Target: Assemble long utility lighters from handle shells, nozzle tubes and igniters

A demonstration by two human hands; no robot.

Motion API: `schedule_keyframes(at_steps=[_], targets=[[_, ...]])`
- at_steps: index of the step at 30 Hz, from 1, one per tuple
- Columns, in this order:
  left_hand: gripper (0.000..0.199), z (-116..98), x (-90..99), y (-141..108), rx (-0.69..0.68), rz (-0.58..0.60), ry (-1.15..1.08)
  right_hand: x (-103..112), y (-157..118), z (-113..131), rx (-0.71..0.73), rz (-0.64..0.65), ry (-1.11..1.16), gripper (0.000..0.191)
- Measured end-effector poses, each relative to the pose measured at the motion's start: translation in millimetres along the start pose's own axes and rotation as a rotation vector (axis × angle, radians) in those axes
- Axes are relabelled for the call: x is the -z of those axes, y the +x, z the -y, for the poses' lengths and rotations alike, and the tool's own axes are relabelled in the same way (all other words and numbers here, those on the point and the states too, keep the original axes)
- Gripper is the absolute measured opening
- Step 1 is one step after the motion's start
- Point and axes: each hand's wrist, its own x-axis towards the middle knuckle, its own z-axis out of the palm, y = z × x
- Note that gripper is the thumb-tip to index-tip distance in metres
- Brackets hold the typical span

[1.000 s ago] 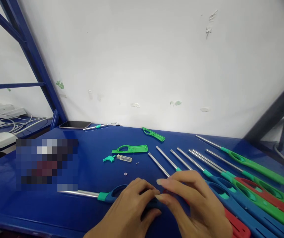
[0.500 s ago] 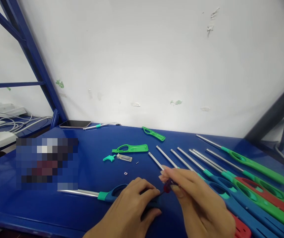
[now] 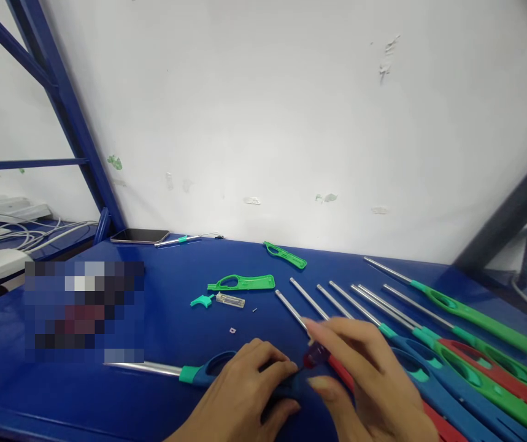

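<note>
My left hand (image 3: 249, 393) is closed over the handle of a blue lighter (image 3: 217, 366), pressing it to the table. The lighter's metal tube (image 3: 148, 367) points left, past its teal collar. My right hand (image 3: 364, 374) has its fingers about the dark red handle of a small screwdriver (image 3: 315, 356), the thumb a little off it. The screwdriver's shaft slants down to the lighter by my left fingertips, where the tip is hidden. Beyond my hands lie a green handle half (image 3: 254, 282), a teal trigger (image 3: 202, 301), a clear fuel tank (image 3: 230, 300) and a tiny pale part (image 3: 232, 330).
Several long lighters with green (image 3: 484, 316), blue and red handles lie in a row at right. Another green shell half (image 3: 286, 255) rests near the wall. A phone (image 3: 140, 236) and a loose metal tube (image 3: 180, 240) are at back left. Blue posts (image 3: 67, 116) frame the table.
My right thumb has moved off the screwdriver handle and the fingers have spread somewhat. The left hand stays on the lighter. The view has tilted slightly upward.
</note>
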Motion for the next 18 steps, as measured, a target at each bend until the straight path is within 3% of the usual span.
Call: schedule_keyframes(at_steps=[5,8,14,18], targets=[[0.032,-3.1,3.4,-1.1,-0.013,-0.012,-0.008,-2.5,-0.1,-0.7,0.022,0.031,0.108,0.035],[0.027,-2.9,4.4,-0.7,-0.022,-0.009,-0.017,-2.4,-0.2,-1.6,0.051,-0.001,0.053,0.032],[0.035,-1.0,1.7,-0.5,-0.008,0.012,0.000,-1.2,0.0,-2.7,-0.004,0.033,0.137,0.030],[0.033,-0.7,0.3,-0.6,0.000,0.029,0.004,1.0,-0.1,-2.6,0.004,0.027,0.051,0.025]])
